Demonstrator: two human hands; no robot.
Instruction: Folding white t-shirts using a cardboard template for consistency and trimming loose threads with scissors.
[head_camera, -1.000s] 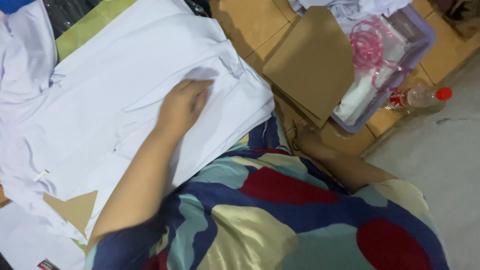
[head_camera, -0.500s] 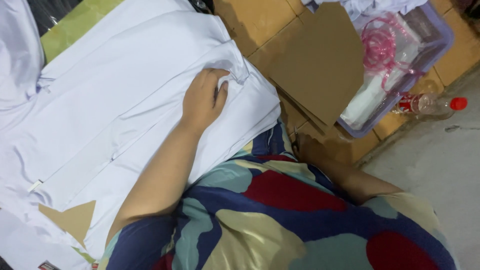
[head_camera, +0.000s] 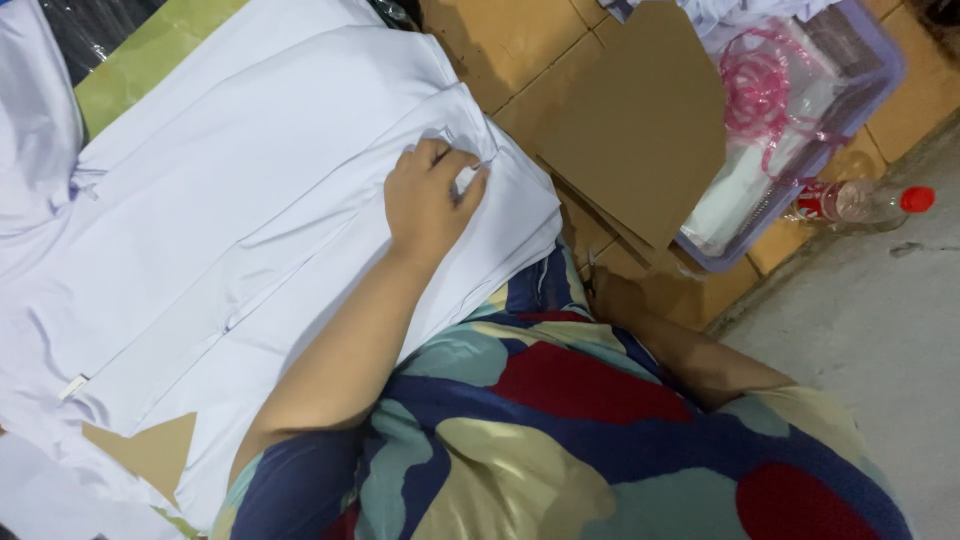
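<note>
A white shirt lies spread flat on the floor in front of the seated person, filling the left half of the view, its fabric smooth with a few long fold lines. The left hand rests on the shirt's upper right corner, and its fingers are curled together, pinching a small fold of the cloth near the edge. A triangular corner of brown card shows from under the lower end of the shirt. More white cloth is bunched at the far left.

The right hand is low by the person's knee, in shadow, touching the edge of the cardboard stack; something thin and dark sits at it, but whether the fingers are closed or spread cannot be told.

Just right of the shirt lies a stack of brown cardboard sheets, angled on the floor. Beyond it stands a pale purple plastic basket holding pink ribbon and white cloth. A clear plastic bottle with a red cap lies on its side beside the basket.

The floor is of orange-brown tiles, giving way to grey concrete at the right. A green mat shows under the shirt at top left.
</note>
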